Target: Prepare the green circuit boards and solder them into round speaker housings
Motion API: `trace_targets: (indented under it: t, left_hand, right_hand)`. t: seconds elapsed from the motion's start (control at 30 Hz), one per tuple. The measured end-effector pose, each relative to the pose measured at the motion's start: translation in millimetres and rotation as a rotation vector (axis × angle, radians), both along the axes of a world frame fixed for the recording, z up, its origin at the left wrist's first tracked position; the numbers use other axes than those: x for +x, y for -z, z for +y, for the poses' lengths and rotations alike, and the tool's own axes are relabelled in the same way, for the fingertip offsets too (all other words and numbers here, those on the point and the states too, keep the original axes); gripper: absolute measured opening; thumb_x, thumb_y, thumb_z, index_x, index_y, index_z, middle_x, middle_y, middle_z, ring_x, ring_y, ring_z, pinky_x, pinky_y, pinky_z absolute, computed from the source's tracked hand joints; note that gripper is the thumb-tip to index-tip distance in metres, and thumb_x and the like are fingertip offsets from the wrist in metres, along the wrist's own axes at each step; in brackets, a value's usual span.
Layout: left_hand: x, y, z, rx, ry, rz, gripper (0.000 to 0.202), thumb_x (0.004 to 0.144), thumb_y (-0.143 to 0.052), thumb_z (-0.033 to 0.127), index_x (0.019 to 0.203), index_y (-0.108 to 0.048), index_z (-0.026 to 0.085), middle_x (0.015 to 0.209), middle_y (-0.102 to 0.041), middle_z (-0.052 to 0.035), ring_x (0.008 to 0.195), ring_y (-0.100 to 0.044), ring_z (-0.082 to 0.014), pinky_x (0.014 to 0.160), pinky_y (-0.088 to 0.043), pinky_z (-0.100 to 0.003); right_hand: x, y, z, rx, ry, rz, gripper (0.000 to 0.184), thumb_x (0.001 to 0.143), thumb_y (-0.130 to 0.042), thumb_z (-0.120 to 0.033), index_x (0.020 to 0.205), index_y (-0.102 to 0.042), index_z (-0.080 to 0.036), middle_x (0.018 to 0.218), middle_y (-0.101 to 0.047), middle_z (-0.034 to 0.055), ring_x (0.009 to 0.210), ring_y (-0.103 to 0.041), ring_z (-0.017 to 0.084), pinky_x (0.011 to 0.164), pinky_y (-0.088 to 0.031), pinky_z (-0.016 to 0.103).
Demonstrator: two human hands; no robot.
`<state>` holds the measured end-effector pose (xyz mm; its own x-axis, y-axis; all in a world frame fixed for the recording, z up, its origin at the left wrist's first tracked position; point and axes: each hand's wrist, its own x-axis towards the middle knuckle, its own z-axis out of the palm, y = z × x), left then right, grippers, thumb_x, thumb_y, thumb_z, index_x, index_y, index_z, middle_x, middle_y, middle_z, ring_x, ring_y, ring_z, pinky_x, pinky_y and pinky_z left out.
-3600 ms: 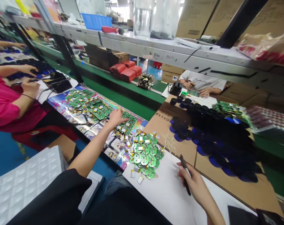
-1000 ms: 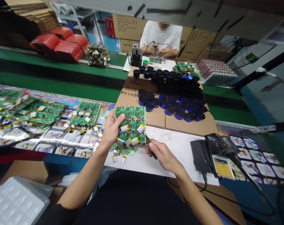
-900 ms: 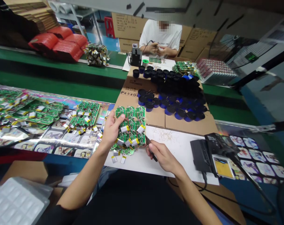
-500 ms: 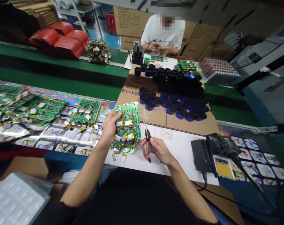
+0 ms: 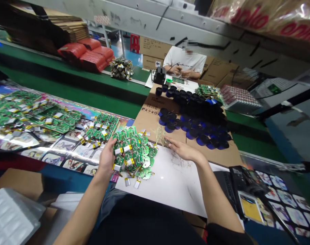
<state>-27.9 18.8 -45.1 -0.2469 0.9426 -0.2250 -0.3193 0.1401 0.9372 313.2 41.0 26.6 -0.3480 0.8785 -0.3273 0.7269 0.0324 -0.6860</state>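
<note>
My left hand (image 5: 107, 154) grips the left edge of a stack of green circuit boards (image 5: 130, 148), tilted over the white work surface. Small silver battery cells with yellow ends hang on wires from the boards. Two loose-looking cells (image 5: 132, 183) show just below the stack. My right hand (image 5: 179, 148) is at the near edge of the cardboard, its fingers pointing left. A small dark thing (image 5: 166, 142) shows at its fingertips; most of it is hidden, so its kind is unclear. Pale thin strands (image 5: 160, 134) are just left of those fingertips.
Many blue-and-black round parts (image 5: 196, 117) stand on the cardboard sheet (image 5: 147, 124). More board stacks (image 5: 101, 126) lie to the left. A black box with a cable (image 5: 225, 183) is at right. Across the green conveyor (image 5: 106, 97) sits a person in white (image 5: 187, 61); red packages (image 5: 93, 56) lie far left.
My right hand has moved forward from the white surface to the cardboard edge. The slim dark-ended tool it held is now mostly hidden. The boards have tilted and shifted left; the view has turned.
</note>
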Motion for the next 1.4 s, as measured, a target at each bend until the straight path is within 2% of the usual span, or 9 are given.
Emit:
trace_targets:
  t: [0.1,0.33,0.6,0.77,0.87,0.93,1.07,1.27,1.4]
  left_hand:
    - [4,-5.7,-1,-0.095,-0.138,-0.015,0.035,0.085,-0.071,0.038,0.118,-0.070,0.026,0.112,-0.079,-0.0039,0.125,-0.068,-0.0259,0.104,-0.059,-0.038]
    - [27,-44.1,2,-0.212,-0.225,-0.291,0.018,0.090,-0.066,0.035,0.101,-0.069,0.021,0.090,-0.078,-0.0035,0.094,-0.077,-0.0247,0.084,-0.066,-0.034]
    - [27,-75.2,-3,-0.272,-0.226,-0.526,0.011,0.090,-0.067,0.014,0.101,-0.067,0.017,0.090,-0.077,-0.0032,0.080,-0.077,-0.0190,0.075,-0.064,-0.027]
    - [17,-71.4,-14,-0.294,-0.100,-0.628,0.016,0.082,-0.069,0.007,0.076,-0.057,0.016,0.064,-0.066,0.0006,0.051,-0.063,-0.0130,0.047,-0.051,-0.021]
    - [26,-68.7,-17,-0.208,0.000,-0.659,0.016,0.078,-0.075,0.008,0.073,-0.061,0.015,0.066,-0.068,-0.0008,0.057,-0.065,-0.0131,0.059,-0.058,-0.025]
    - [36,-68.1,-17,-0.109,0.056,-0.676,0.021,0.075,-0.081,0.008,0.070,-0.061,0.015,0.069,-0.070,-0.0006,0.060,-0.065,-0.0114,0.068,-0.060,-0.027]
    - [57,-72.6,-15,0.092,0.132,-0.627,0.023,0.072,-0.090,0.013,0.083,-0.069,0.016,0.086,-0.077,-0.0005,0.075,-0.071,-0.0133,0.076,-0.059,-0.028]
    - [67,-74.5,-17,0.209,0.242,-0.421,0.040,0.075,-0.092,0.030,0.109,-0.075,0.019,0.112,-0.081,-0.0082,0.108,-0.076,-0.0266,0.101,-0.058,-0.041]
    - [43,-64.9,-14,0.255,0.466,-0.105,0.053,0.065,-0.099,0.030,0.110,-0.077,0.016,0.115,-0.081,-0.0137,0.116,-0.074,-0.0335,0.110,-0.054,-0.046]
  right_hand:
    - [0,1.1,-4,-0.040,-0.039,-0.096,0.057,0.108,-0.043,-0.034,0.165,-0.040,-0.028,0.168,-0.045,0.0091,0.155,-0.044,0.034,0.128,-0.033,0.058]
    - [-8,-8.8,-6,-0.019,0.001,-0.275,0.051,0.108,-0.041,-0.034,0.158,-0.047,-0.025,0.153,-0.063,0.0134,0.138,-0.063,0.035,0.116,-0.048,0.054]
    - [-12,-15.5,4,-0.021,-0.006,-0.335,0.059,0.108,-0.037,-0.032,0.166,-0.037,-0.027,0.162,-0.053,0.0126,0.150,-0.051,0.036,0.123,-0.038,0.055]
    - [-14,-17.1,-3,0.194,0.204,-0.057,0.050,0.101,-0.050,-0.048,0.137,-0.066,-0.016,0.130,-0.074,0.0168,0.119,-0.070,0.035,0.105,-0.052,0.049]
    - [-29,-19.1,-16,0.184,0.278,0.265,0.048,0.095,-0.060,-0.059,0.110,-0.073,-0.016,0.076,-0.070,0.0038,0.067,-0.066,0.021,0.065,-0.053,0.034]
    - [-42,-20.2,-24,0.139,0.303,0.492,0.051,0.089,-0.070,-0.061,0.115,-0.073,-0.016,0.060,-0.056,-0.0042,0.054,-0.053,0.016,0.053,-0.044,0.028]
    - [-62,-15.9,-31,0.112,0.353,0.733,0.068,0.079,-0.084,-0.056,0.133,-0.064,-0.020,0.067,-0.058,-0.0060,0.053,-0.049,0.012,0.052,-0.042,0.026]
    - [-63,-10.7,-25,0.239,0.480,0.755,0.047,0.073,-0.087,-0.057,0.092,-0.064,-0.020,0.068,-0.061,-0.0036,0.055,-0.054,0.013,0.053,-0.047,0.027]
    - [-47,-35.0,-25,0.456,0.440,0.610,0.029,0.084,-0.079,-0.046,0.093,-0.067,-0.021,0.076,-0.065,-0.0012,0.061,-0.056,0.014,0.058,-0.047,0.027]
